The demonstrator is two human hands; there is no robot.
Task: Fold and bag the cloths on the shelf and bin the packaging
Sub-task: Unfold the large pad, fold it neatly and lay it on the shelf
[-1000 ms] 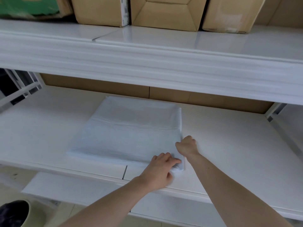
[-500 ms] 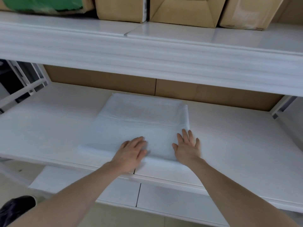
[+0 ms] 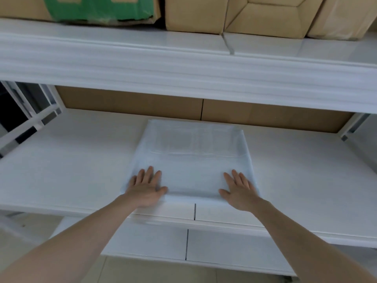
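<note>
- The shelf (image 3: 295,180) carries the pale folded cloth (image 3: 193,158) near its front edge.
- The left hand (image 3: 145,188) and right hand (image 3: 239,190) lie flat on its near corners, fingers spread, holding nothing.
- This looks like smoothing; the next fold needs an edge pinched.

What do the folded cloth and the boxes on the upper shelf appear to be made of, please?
Folded cloth: probably soft woven fabric, pale blue, matte; a stitched band crosses it and it lies limp. Boxes: likely corrugated cardboard, plain brown, matte, with creased flaps.
</note>
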